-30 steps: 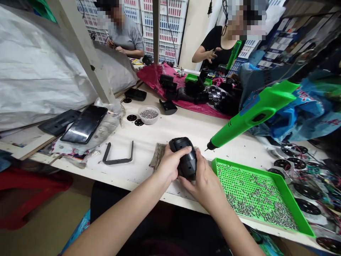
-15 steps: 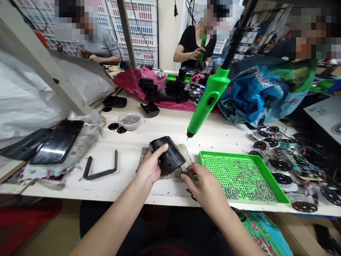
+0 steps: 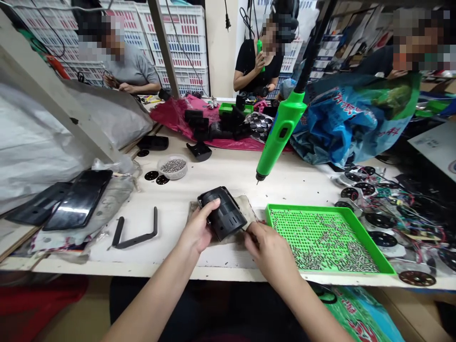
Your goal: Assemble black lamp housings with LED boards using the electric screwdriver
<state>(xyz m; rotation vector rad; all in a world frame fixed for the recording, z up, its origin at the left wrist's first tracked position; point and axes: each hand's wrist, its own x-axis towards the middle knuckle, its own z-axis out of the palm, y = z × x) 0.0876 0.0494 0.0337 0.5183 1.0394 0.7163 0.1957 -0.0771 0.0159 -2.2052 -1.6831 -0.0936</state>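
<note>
My left hand (image 3: 198, 229) is wrapped round a black plastic housing (image 3: 228, 216), thumb on top. The housing is tilted above a greyish cloth pad (image 3: 250, 209). At its lower right end my right hand (image 3: 269, 244) is closed, with fingertips pinched together close to the edge. A thin black cable (image 3: 243, 230) runs from that end to the fingertips, which hide most of it. Above and to the right hangs a green electric screwdriver (image 3: 280, 135), bit pointing down, touched by neither hand.
A green tray (image 3: 386, 266) of screws lies right, beside wired circuit parts (image 3: 399, 209). Leftward are a black U-shaped bracket (image 3: 137, 240), a bowl of small metal parts (image 3: 173, 167) and black panels (image 3: 80, 199). Black housings (image 3: 199, 121) lie on pink plastic (image 3: 167, 114). Several co-workers sit beyond.
My right hand has moved closer to the housing's end and its fingers have closed. The cable, more exposed before, is now mostly covered. Across the table a co-worker has raised a green screwdriver.
</note>
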